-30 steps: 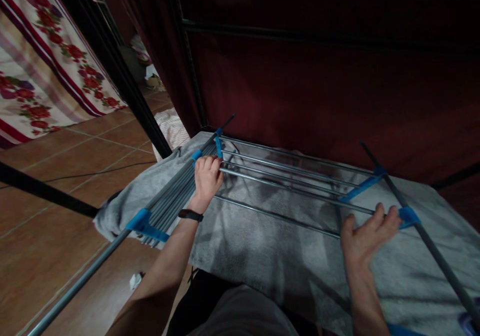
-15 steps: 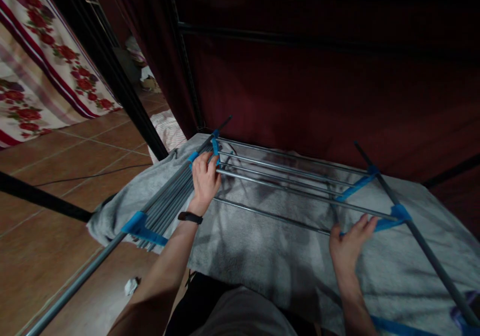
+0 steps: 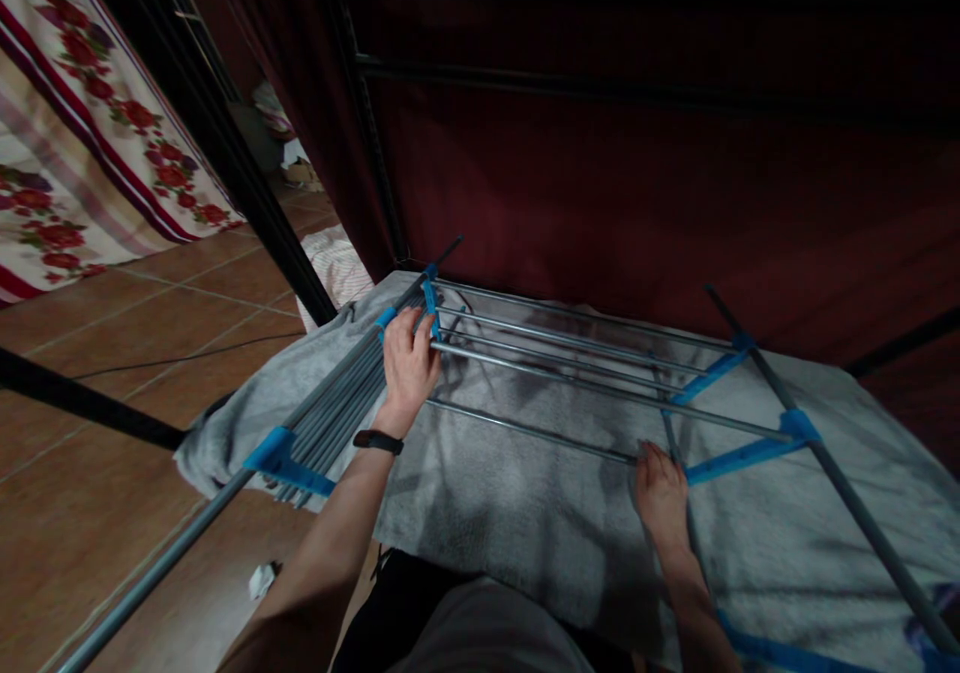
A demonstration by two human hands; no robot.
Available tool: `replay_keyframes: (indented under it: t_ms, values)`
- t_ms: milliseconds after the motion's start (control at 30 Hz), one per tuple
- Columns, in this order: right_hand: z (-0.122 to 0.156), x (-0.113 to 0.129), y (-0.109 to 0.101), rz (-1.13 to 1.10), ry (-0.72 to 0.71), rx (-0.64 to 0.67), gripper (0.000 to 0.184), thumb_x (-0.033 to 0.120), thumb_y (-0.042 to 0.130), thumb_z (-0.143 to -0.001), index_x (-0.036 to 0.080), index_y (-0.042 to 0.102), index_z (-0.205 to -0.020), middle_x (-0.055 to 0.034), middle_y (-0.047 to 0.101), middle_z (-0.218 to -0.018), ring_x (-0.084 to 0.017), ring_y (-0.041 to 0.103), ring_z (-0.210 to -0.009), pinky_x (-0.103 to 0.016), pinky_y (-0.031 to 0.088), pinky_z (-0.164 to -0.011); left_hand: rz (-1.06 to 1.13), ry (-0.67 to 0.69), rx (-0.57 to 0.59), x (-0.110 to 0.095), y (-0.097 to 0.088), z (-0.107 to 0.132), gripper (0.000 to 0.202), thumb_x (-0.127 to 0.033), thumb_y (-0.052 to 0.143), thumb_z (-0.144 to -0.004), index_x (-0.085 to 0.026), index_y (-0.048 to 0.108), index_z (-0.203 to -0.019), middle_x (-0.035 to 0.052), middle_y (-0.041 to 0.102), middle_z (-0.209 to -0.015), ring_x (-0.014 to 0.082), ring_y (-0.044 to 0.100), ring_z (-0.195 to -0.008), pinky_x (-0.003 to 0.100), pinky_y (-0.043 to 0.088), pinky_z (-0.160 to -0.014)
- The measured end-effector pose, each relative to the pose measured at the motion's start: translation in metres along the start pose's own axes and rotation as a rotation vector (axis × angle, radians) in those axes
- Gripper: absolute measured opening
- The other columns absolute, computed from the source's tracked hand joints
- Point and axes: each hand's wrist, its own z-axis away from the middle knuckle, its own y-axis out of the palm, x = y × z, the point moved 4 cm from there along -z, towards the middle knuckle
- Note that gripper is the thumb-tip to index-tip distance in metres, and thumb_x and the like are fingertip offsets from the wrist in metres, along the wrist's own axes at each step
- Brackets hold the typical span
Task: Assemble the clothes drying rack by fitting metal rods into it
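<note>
A metal rack frame with grey tubes and blue plastic brackets lies over a grey blanket. My left hand, wearing a dark wristband, curls its fingers over the left end of a long rod, beside a blue bracket. What lies under those fingers is partly hidden. Toward the right, my right hand closes round the right end of a lower rod, just left of a long blue bracket. Left of my left hand, several parallel grey tubes sit bundled between blue brackets.
Black metal posts and a dark red curtain enclose the blanket-covered surface. A floral cloth hangs at the left above the tiled floor. Crumpled white paper and a dark cable lie on the floor.
My right hand has moved left and slightly down, from beside the right blue bracket to the lower rod's end, its fingers closing there. My left hand stays nearly in place.
</note>
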Motion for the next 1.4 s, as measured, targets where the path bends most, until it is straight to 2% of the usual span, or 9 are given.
replay_keyframes:
  t_ms: [267,500,567,733,900,1000,1100,1167,1400]
  values:
    - [0.008,0.002,0.001,0.058,-0.024,-0.02,0.044,0.03,0.035,-0.108,0.01,0.067,-0.129,-0.022,0.069,-0.132,-0.032,0.059,-0.129,-0.054,0.04,-0.115,0.021,-0.038,-0.015,0.002,0.001,0.011,0.056,-0.02,0.052,-0.095,-0.016,0.051,-0.15,0.0228,0.05,-0.157,0.038,0.035,-0.157,0.061,0.03,-0.127]
    - [0.012,0.009,-0.001,0.079,-0.012,-0.052,0.045,0.031,0.033,-0.108,0.008,0.066,-0.131,-0.0233,0.067,-0.134,-0.034,0.055,-0.132,-0.057,0.038,-0.115,0.046,-0.105,-0.141,0.005,0.003,0.05,0.054,-0.022,0.053,-0.099,-0.016,0.046,-0.152,0.0239,0.041,-0.16,0.0364,0.033,-0.158,0.059,0.031,-0.128]
    - [0.013,0.01,-0.002,0.071,-0.002,-0.061,0.047,0.032,0.033,-0.109,0.007,0.065,-0.132,-0.0235,0.066,-0.134,-0.034,0.054,-0.132,-0.057,0.037,-0.115,0.082,-0.183,-0.18,0.008,0.003,0.063,0.057,-0.022,0.053,-0.098,-0.016,0.044,-0.154,0.0233,0.04,-0.158,0.0343,0.035,-0.155,0.056,0.031,-0.128]
    - [0.013,0.013,-0.002,0.039,0.011,-0.07,0.049,0.035,0.032,-0.109,0.008,0.063,-0.135,-0.0233,0.066,-0.133,-0.034,0.052,-0.134,-0.057,0.035,-0.116,0.149,-0.513,-0.211,0.03,0.01,0.089,0.067,-0.018,0.055,-0.089,-0.013,0.04,-0.154,0.0228,0.042,-0.153,0.0341,0.037,-0.151,0.055,0.028,-0.129]
    - [0.013,0.013,-0.003,0.036,0.02,-0.077,0.048,0.035,0.032,-0.109,0.009,0.064,-0.134,-0.0234,0.066,-0.133,-0.035,0.052,-0.134,-0.059,0.035,-0.115,0.155,-0.788,-0.167,0.062,0.026,0.109,0.06,-0.013,0.053,-0.08,-0.013,0.051,-0.14,0.0206,0.052,-0.141,0.0347,0.046,-0.143,0.057,0.034,-0.125]
    - [0.012,0.014,-0.004,0.047,0.015,-0.069,0.047,0.035,0.032,-0.109,0.009,0.064,-0.133,-0.0232,0.066,-0.132,-0.034,0.053,-0.133,-0.058,0.035,-0.115,0.209,-0.841,-0.062,0.067,0.037,0.118,0.052,-0.012,0.053,-0.079,-0.015,0.057,-0.131,0.0193,0.058,-0.133,0.0341,0.055,-0.134,0.057,0.043,-0.119]
    - [0.01,0.016,-0.006,0.037,0.005,-0.064,0.045,0.034,0.032,-0.109,0.011,0.065,-0.13,-0.0217,0.067,-0.128,-0.034,0.054,-0.13,-0.056,0.035,-0.114,0.215,-0.884,0.188,0.063,0.045,0.125,0.04,-0.013,0.052,-0.084,-0.018,0.062,-0.122,0.0169,0.066,-0.121,0.0326,0.064,-0.123,0.052,0.053,-0.109]
    - [0.01,0.016,-0.007,0.029,0.004,-0.061,0.044,0.034,0.033,-0.109,0.011,0.065,-0.128,-0.0211,0.068,-0.125,-0.033,0.055,-0.127,-0.056,0.035,-0.113,0.199,-0.882,0.327,0.058,0.045,0.127,0.032,-0.015,0.051,-0.088,-0.018,0.064,-0.117,0.0155,0.069,-0.116,0.0316,0.067,-0.119,0.047,0.055,-0.107]
    - [0.011,0.015,-0.006,0.039,0.005,-0.043,0.042,0.034,0.033,-0.108,0.014,0.065,-0.128,-0.021,0.069,-0.124,-0.035,0.057,-0.123,-0.059,0.038,-0.111,-0.097,-0.813,0.616,0.036,0.019,0.112,0.032,-0.026,0.057,-0.097,-0.013,0.064,-0.126,0.0204,0.068,-0.13,0.0288,0.072,-0.115,0.036,0.056,-0.095]
